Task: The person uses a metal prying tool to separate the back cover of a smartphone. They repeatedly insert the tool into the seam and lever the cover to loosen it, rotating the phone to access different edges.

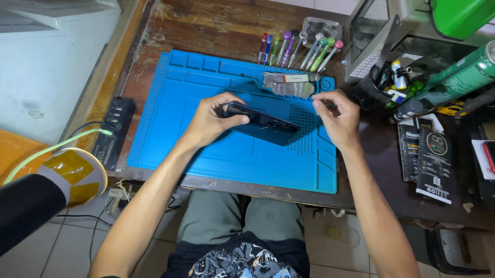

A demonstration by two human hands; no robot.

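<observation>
My left hand [215,118] is clamped on the dark phone [261,124], mid blue mat [165,125]. Right hand [336,117] fingertips pinched together near mat's far right corner, prob on 1 tiny part; can't tell. Keep phone flat, grip steady.

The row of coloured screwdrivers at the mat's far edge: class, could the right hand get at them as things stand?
Probably yes. The right hand is near the screwdrivers, with only flat metal tools lying low on the blue mat between.

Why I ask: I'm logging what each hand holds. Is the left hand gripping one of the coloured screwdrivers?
No: the left hand grips the dark phone on the blue mat, while the screwdrivers lie untouched beyond the mat.
</observation>
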